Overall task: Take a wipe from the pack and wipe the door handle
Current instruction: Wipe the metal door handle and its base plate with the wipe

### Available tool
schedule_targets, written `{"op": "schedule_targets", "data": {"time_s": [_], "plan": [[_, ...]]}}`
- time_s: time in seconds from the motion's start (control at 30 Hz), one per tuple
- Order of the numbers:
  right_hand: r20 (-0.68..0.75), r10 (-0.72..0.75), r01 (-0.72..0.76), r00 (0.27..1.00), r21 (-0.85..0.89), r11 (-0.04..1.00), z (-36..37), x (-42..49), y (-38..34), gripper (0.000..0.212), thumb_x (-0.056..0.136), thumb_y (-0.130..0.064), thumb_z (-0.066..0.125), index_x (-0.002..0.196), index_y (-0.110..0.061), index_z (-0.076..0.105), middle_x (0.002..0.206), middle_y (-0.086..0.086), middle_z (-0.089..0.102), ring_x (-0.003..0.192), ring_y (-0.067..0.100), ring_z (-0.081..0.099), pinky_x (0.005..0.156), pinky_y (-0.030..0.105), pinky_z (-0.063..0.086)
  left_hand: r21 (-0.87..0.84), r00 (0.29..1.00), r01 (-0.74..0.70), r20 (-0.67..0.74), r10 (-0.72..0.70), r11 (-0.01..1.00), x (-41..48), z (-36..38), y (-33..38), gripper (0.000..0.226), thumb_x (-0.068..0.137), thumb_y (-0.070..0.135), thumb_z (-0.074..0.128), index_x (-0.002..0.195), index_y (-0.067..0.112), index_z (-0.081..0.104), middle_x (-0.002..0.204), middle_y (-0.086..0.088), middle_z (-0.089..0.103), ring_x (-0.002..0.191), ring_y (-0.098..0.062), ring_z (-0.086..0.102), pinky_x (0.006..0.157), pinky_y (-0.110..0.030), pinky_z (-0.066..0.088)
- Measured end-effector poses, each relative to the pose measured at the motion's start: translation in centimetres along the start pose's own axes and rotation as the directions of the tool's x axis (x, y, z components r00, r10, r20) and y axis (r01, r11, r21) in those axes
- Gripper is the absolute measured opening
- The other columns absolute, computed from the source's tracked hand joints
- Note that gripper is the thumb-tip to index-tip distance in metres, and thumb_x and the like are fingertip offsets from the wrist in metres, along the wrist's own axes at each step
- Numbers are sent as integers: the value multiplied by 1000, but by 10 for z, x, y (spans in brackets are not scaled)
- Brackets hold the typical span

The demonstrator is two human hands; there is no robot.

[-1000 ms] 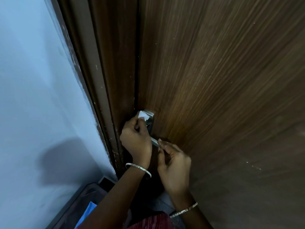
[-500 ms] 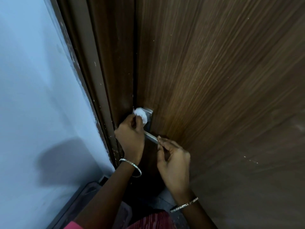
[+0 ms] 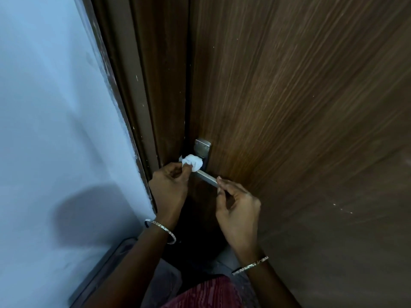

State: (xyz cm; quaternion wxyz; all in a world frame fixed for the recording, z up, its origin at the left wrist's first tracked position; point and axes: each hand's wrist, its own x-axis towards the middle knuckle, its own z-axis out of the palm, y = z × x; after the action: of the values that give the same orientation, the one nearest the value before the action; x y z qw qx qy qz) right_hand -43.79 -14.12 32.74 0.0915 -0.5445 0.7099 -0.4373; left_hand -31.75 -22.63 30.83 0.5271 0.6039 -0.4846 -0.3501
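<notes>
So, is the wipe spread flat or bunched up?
Bunched up: the wipe is a crumpled white wad pinched in the left hand, against the door handle.

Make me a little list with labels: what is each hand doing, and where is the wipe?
left hand: pinches the crumpled white wipe
wipe place: pressed on the door handle, at its inner end
right hand: pinches the handle's free end
door: brown wood
wall: pale blue, on the left
</notes>
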Motion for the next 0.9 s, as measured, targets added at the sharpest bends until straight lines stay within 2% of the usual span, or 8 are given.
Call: {"op": "schedule_targets", "data": {"time_s": [0.07, 0.17, 0.33, 0.47, 0.6, 0.7, 0.8, 0.9], "plan": [[-5, -4, 5, 1000, 26, 1000, 0, 2, 1, 26, 88, -3, 67, 110, -13, 77, 111, -5, 75, 101, -2, 68, 89, -2, 42, -8, 999, 50, 14, -50, 999, 2, 8, 4, 26, 84, 36, 73, 98, 16, 80, 84, 3, 78, 75, -8, 72, 71, -25, 57], [-16, -11, 12, 1000, 42, 999, 1, 2, 3, 26, 87, -2, 67, 108, -13, 78, 109, -7, 76, 100, -2, 68, 86, -2, 43, -81, 983, 186, -1, -186, 979, 5, 24, 13, 28, 78, 36, 77, 94, 13, 79, 81, -1, 77, 74, -15, 73, 76, -40, 61], [-36, -20, 22, 999, 55, 998, 5, 3, 7, 26, 86, -2, 66, 107, -12, 78, 109, -7, 76, 100, -1, 69, 88, 4, 48, -124, 973, 217, -53, -225, 968, 3, 32, 12, 26, 72, 37, 77, 86, 16, 78, 76, -3, 76, 71, -22, 72, 74, -45, 61], [-47, 16, -10, 999, 121, 993, 6, 2, 9, 26, 86, -1, 67, 105, -14, 79, 106, -11, 76, 100, -6, 69, 88, 4, 48, -174, 977, 192, -60, -205, 966, -1, 22, 4, 25, 75, 37, 77, 92, 18, 80, 78, 2, 77, 74, -16, 73, 75, -45, 61], [55, 189, -197, 980, 338, 920, 3, 6, 18, 24, 89, -7, 69, 104, -23, 79, 102, -20, 76, 101, -8, 69, 94, 15, 53, -242, 979, 181, -47, -197, 953, -10, 10, -3, 5, 78, 31, 78, 83, 30, 79, 77, 5, 77, 76, -18, 75, 79, -45, 61], [136, 298, -326, 945, 477, 816, 2, 9, 22, 23, 89, -8, 70, 104, -22, 80, 101, -17, 78, 101, 1, 72, 97, 28, 56, -348, 959, 246, -51, -280, 905, -20, 8, -1, 22, 81, 18, 79, 71, 38, 78, 74, 7, 77, 76, -16, 75, 79, -38, 60], [158, 331, -364, 930, 513, 777, 3, 7, 22, 26, 89, -8, 69, 104, -26, 79, 101, -13, 79, 101, 10, 74, 98, 34, 56, -456, 934, 303, -33, -356, 837, -29, 13, 4, 22, 82, 8, 77, 74, 29, 77, 74, 7, 77, 75, -11, 75, 74, -30, 60], [172, 340, -378, 925, 525, 763, 4, 5, 22, 31, 89, -8, 66, 104, -32, 79, 103, -13, 78, 103, 11, 73, 100, 38, 55, -479, 925, 325, -19, -380, 816, -33, 15, 7, 15, 82, 2, 76, 84, 17, 76, 74, 4, 77, 74, -10, 75, 69, -24, 59]]}}
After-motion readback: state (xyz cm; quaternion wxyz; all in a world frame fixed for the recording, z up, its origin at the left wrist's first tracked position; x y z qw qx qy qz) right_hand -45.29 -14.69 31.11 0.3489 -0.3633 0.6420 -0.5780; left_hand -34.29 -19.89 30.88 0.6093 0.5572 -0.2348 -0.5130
